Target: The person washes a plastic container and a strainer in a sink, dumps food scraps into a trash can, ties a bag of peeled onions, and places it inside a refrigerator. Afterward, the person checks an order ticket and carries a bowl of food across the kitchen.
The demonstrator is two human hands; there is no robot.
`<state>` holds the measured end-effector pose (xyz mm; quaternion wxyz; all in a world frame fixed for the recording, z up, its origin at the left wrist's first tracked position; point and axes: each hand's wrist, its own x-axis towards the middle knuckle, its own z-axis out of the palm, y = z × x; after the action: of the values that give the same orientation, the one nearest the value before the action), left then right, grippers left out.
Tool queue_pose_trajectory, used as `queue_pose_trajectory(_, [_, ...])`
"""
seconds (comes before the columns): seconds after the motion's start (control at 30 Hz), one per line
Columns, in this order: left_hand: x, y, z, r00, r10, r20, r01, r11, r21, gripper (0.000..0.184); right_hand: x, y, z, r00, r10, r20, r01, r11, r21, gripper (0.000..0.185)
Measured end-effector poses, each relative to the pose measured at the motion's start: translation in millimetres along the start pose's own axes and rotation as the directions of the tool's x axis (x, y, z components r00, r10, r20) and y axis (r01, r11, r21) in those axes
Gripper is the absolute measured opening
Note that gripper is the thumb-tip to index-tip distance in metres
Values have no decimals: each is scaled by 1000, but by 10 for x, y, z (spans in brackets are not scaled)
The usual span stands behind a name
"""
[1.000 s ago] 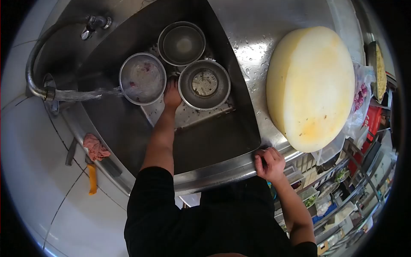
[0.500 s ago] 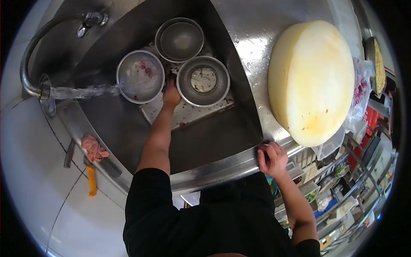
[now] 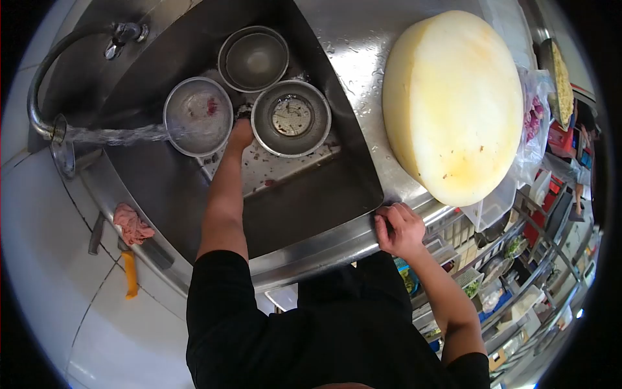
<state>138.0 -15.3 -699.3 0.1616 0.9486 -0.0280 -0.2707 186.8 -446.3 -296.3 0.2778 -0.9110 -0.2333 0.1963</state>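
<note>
My left hand [image 3: 240, 133] reaches down into the steel sink [image 3: 304, 211], between the left metal bowl [image 3: 197, 139] and the right metal bowl [image 3: 315, 137]. Its fingers are mostly hidden in the gap, above a rectangular metal tray [image 3: 256, 181] scattered with dark bits. Reddish scraps lie in the left bowl, where water [image 3: 120, 134] pours in. Behind sits a third metal bowl [image 3: 253, 59]. On the sink's front rim rests my right hand [image 3: 400, 228], fingers curled in with nothing visible in them.
A thick, pale-yellow round block [image 3: 457, 107] stands on the wet counter to the right. The curved faucet [image 3: 39, 84] rises at left. A pink cloth [image 3: 132, 224] lies on the left rim, near a yellow handle [image 3: 131, 275]. Racks with containers [image 3: 473, 285] stand at lower right.
The view has shifted slightly, so the sink and its contents sit further left. My left hand stays between the bowls, its fingers less visible. My right hand remains on the rim.
</note>
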Motion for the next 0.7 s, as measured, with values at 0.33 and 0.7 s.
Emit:
queue_pose_trajectory(0.33, [-1055, 1144, -393, 738, -639, 218, 486, 279, -828, 16, -732, -88, -292, 999, 9, -47, -7, 999, 33, 7])
queue_pose_trajectory(0.7, [-5275, 3607, -1903, 821, -560, -108, -230, -151, -961, 12, -1862, 81, -426, 970, -91, -225, 84, 996, -41, 15])
